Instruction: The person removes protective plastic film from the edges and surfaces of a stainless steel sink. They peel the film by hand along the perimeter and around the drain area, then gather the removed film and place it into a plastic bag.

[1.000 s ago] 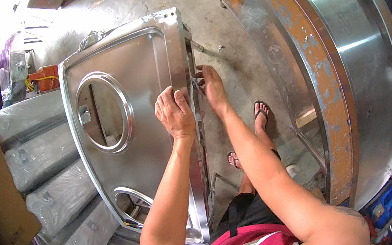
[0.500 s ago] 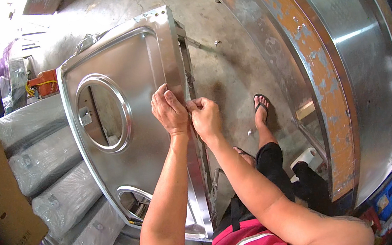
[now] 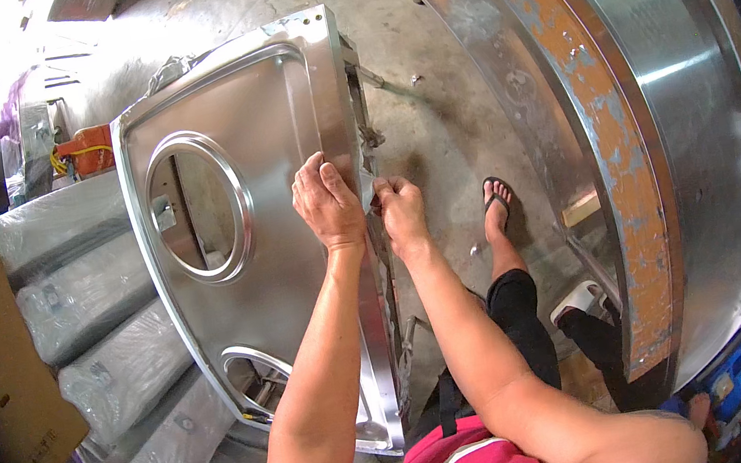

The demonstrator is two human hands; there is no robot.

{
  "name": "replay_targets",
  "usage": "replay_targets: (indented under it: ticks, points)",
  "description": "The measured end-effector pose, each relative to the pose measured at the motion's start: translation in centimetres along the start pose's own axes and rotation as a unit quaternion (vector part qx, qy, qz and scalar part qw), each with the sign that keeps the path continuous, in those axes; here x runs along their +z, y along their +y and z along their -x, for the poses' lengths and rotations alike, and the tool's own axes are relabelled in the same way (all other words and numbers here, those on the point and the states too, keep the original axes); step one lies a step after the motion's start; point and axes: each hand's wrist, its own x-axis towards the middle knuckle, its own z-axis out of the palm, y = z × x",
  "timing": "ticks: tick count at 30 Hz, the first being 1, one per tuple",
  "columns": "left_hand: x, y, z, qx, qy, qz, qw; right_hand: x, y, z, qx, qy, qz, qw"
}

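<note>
A stainless steel stove top panel (image 3: pixel 282 244) with round burner openings stands in front of me, its bare metal face brushed and shiny. My left hand (image 3: pixel 327 202) lies on the panel beside its right edge, fingers extended and pressed on the metal, holding nothing. Just right of that edge, my right hand (image 3: pixel 402 213) is closed in a pinch. A thin greyish strip of film (image 3: pixel 367 188) shows between its fingertips and the panel's edge. More crumpled film (image 3: pixel 370 137) clings along the same edge, above my right hand.
Plastic-wrapped long boxes (image 3: pixel 94 289) are stacked at left, beside a cardboard carton (image 3: pixel 6 368). An orange tool (image 3: pixel 84 150) with a yellow cord lies behind them. At right runs a long steel-topped bench (image 3: pixel 683 93) with a worn orange band. Someone's foot shows at lower right.
My right hand has shifted slightly to the right, away from the panel's edge, and the film strip now shows between them. My left hand stays on the panel.
</note>
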Motion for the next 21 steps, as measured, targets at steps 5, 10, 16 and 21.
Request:
replay_targets:
  ticks: [5, 10, 16, 21]
  points:
    - [0.0, -0.1, -0.1, -0.002, -0.01, 0.003, 1.0, 0.6, -0.1, -0.7, 0.018, -0.01, -0.039, 0.999]
    - [0.0, -0.1, 0.0, -0.009, -0.018, 0.002, 1.0, 2.7, 0.0, -1.8, -0.095, 0.106, 0.227, 0.963]
    - [0.0, -0.1, -0.1, -0.01, -0.016, -0.004, 1.0, 3.0, 0.5, -2.8, -0.092, 0.11, 0.187, 0.972]
    - [0.0, 0.1, 0.0, -0.021, -0.023, -0.01, 0.999, 3.0, 1.7, -4.7, -0.072, 0.1, 0.177, 0.977]
